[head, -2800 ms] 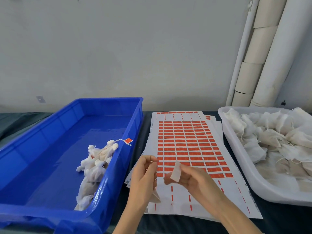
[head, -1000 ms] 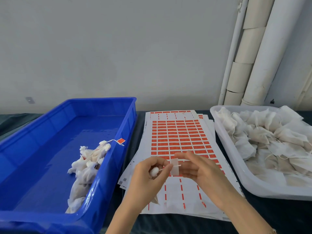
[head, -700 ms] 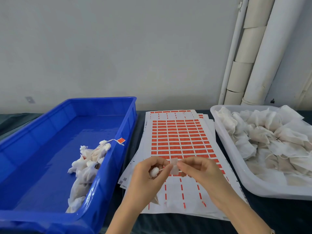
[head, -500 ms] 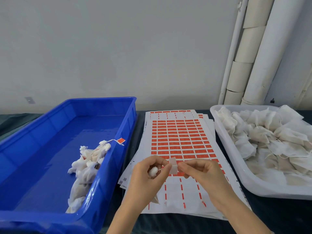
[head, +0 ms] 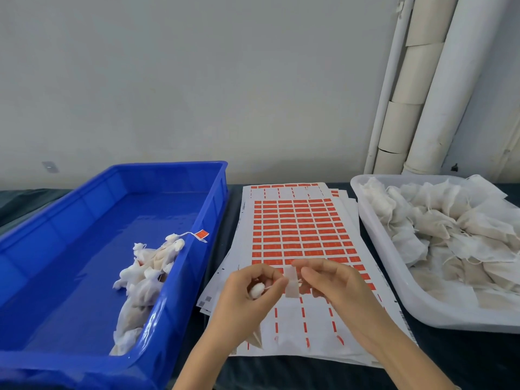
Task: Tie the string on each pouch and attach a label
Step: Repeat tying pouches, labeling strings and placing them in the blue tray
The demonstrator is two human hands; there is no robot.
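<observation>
1. The person is standing over the table with both hands raised just above the label sheet (head: 295, 229), and by the look of it is fixing a label to a pouch that is already gathered shut.
2. The left hand (head: 242, 296) is pinching the bunched neck of the pouch (head: 256, 291) between thumb and curled fingers. The pouch body is hanging below the palm, mostly hidden, with only a corner showing.
3. The right hand (head: 334, 285) is pinching the label (head: 291, 282) by its right edge, pale backing side turned toward the camera.
4. The string (head: 268, 287) is running from the puffed neck across the small gap to the label, so the pouch is lying just left of the right hand's pinch and not touching it.
5. To do this well, I judge the string should be lying taut across the sticky side before the label is folded over it. A slack string may be slipping out or sticking crooked.
6. Pressing the two halves together squarely, edges matching, should be giving a clean tag like the orange one on the finished pouches (head: 143, 277) in the blue crate (head: 56, 249).
7. I cannot tell whether the label is already touching the string.
8. Loose pouches (head: 450, 229) are waiting in the white tray (head: 394, 282) on the right, so much of the job looks undone.
</observation>
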